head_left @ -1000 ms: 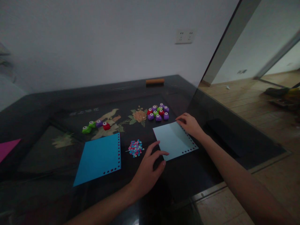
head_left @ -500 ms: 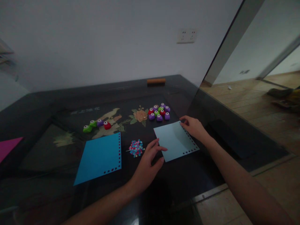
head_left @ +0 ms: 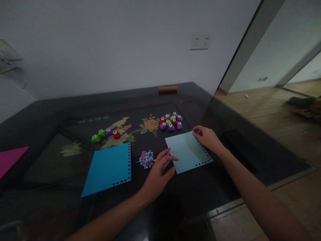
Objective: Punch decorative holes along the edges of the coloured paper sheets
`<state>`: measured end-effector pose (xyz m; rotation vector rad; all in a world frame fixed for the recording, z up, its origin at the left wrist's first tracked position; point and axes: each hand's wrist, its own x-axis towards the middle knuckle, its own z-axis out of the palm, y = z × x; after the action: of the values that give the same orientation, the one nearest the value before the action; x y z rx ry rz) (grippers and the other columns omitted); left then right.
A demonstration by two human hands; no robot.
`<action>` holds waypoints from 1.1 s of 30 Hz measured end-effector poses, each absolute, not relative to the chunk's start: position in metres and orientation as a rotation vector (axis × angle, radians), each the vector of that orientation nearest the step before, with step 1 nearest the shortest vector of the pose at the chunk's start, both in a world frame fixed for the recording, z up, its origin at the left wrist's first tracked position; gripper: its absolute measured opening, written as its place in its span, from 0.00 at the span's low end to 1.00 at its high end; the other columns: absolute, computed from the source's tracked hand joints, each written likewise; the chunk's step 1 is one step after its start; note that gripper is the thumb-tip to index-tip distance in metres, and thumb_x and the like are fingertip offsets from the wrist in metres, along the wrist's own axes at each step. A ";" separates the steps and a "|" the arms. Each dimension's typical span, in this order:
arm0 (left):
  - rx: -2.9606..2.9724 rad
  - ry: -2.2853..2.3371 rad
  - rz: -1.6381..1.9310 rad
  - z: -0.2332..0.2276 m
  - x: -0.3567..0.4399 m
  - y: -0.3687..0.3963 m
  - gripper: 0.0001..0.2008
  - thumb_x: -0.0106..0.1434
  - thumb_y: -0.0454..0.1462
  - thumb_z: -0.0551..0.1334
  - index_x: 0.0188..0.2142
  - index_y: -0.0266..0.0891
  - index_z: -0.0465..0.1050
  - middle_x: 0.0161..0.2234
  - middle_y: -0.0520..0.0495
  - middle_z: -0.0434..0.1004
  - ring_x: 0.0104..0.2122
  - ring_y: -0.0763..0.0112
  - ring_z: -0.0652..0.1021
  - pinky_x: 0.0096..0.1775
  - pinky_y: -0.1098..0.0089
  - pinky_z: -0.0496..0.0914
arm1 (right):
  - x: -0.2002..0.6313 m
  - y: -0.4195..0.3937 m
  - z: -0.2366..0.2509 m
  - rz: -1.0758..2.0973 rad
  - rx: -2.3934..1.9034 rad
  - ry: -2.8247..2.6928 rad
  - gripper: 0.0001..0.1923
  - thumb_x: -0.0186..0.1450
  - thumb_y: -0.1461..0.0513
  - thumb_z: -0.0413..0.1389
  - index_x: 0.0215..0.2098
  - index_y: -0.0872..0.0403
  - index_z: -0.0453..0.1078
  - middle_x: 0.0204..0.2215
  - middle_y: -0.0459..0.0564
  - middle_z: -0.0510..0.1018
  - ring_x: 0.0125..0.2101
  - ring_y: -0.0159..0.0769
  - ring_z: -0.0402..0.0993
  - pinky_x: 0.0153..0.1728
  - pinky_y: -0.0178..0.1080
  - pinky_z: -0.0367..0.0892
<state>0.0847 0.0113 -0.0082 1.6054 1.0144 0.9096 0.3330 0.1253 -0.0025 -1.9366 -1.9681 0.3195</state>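
Observation:
A pale blue sheet of paper lies on the dark table, with punched holes along its right and near edges. My right hand has its thumb and fingertips closed at the sheet's far right corner. My left hand rests with fingers apart at the sheet's left edge, the fingertips over the paper. Just left of that hand is a pile of small pink, blue and white paper cut-outs. Beyond the sheet stands a cluster of several purple, red and green craft punches with white, eye-like tops.
A brighter blue sheet with punched edges lies left, and several more punches stand behind it. A pink sheet is at the far left. An orange-brown roll lies near the wall; a dark flat object is at right.
The view has shifted slightly, so the table and things on it appear a little lower and further right. Both hands keep nearly the same place on the pale blue sheet.

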 end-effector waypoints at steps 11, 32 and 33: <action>2.017 1.218 0.888 0.043 0.013 0.037 0.11 0.64 0.35 0.52 0.44 0.43 0.69 0.48 0.46 0.72 0.49 0.65 0.72 0.51 0.60 0.68 | 0.342 0.130 -0.008 0.284 -1.921 -1.981 0.11 0.60 0.59 0.53 0.40 0.52 0.71 0.26 0.47 0.77 0.26 0.36 0.72 0.26 0.35 0.61; 2.271 1.751 0.683 -0.001 -0.169 0.072 0.16 0.63 0.44 0.52 0.43 0.39 0.72 0.43 0.42 0.76 0.44 0.59 0.75 0.47 0.58 0.68 | 0.269 0.122 0.044 0.390 -1.576 -1.989 0.11 0.60 0.58 0.52 0.36 0.54 0.74 0.32 0.50 0.78 0.31 0.37 0.74 0.33 0.39 0.66; 2.271 1.738 0.651 -0.001 -0.169 0.072 0.16 0.63 0.44 0.52 0.44 0.39 0.71 0.45 0.42 0.75 0.45 0.59 0.74 0.49 0.58 0.67 | 0.250 0.120 0.047 0.406 -1.506 -2.057 0.11 0.61 0.59 0.52 0.36 0.54 0.73 0.34 0.51 0.78 0.31 0.37 0.73 0.34 0.39 0.66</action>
<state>-0.1690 0.0721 -0.0012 2.2714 1.7377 0.6513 0.2502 0.1196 0.0466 -1.5062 -2.0573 0.4061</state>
